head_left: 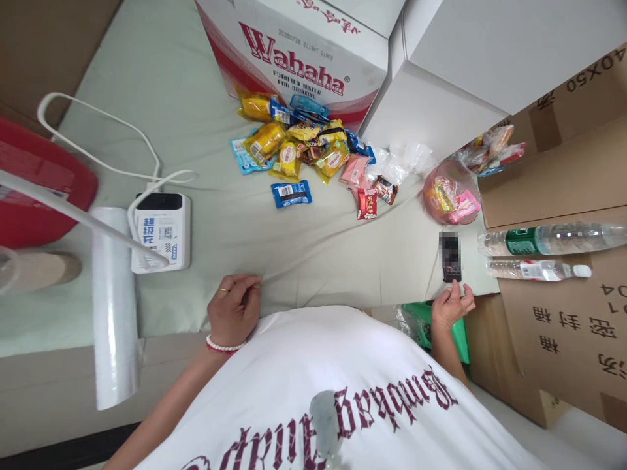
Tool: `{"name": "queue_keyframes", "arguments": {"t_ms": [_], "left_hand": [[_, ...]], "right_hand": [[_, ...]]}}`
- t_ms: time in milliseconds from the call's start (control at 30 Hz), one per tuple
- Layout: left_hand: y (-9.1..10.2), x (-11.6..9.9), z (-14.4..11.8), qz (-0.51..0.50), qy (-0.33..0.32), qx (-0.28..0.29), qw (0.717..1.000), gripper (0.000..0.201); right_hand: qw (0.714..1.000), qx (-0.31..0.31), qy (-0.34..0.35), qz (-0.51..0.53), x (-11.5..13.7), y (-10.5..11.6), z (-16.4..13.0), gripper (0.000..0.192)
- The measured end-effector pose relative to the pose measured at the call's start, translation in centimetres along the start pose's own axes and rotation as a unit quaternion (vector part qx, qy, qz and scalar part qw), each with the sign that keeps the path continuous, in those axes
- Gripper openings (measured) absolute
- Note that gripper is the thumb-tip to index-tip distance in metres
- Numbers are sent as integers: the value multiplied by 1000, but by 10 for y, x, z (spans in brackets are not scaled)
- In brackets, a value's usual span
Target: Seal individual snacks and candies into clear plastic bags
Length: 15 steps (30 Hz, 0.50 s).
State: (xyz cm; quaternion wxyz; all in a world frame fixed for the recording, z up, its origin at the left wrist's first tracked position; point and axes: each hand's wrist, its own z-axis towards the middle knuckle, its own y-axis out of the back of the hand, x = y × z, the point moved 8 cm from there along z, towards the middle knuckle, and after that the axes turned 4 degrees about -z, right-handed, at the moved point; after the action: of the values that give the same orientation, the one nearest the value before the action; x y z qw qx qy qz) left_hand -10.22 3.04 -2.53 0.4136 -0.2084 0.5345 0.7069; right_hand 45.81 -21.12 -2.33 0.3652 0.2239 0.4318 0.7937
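Observation:
My left hand (pixel 234 309) rests at the near edge of the covered table (pixel 323 251). Its fingers are curled in and nothing shows in them. On the right, my right hand (pixel 450 307) has its fingers apart, one fingertip touching the lower end of a phone (pixel 451 256) with a blurred screen. Beyond the phone sits a clear pinkish round container (pixel 431 196) with wrapped snacks in it. Farther off, a heap of small packaged snacks (pixel 304 140) lies against a Wahaha water carton (pixel 294 59). A blue packet (pixel 291 194) and a red packet (pixel 367 203) lie in front of the heap.
At left are a power bank (pixel 174 228) with a white cable (pixel 110 163), a clear plastic film roll (pixel 115 307) and a red container (pixel 44 183). Two plastic bottles, one larger (pixel 553 239) and one smaller (pixel 539 269), lie at right on cardboard boxes (pixel 553 189).

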Motion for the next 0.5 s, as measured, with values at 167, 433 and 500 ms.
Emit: {"name": "queue_keyframes", "arguments": {"t_ms": [167, 433, 500], "left_hand": [[0, 0, 0, -2, 0, 1, 1000, 16], [-2, 5, 0, 6, 34, 18, 999, 17], [-2, 6, 0, 6, 39, 18, 999, 17]], "right_hand": [[999, 19, -18, -26, 1, -2, 1, 43], [998, 29, -25, -43, 1, -1, 0, 43], [999, 29, -19, -42, 2, 1, 0, 41]]}}
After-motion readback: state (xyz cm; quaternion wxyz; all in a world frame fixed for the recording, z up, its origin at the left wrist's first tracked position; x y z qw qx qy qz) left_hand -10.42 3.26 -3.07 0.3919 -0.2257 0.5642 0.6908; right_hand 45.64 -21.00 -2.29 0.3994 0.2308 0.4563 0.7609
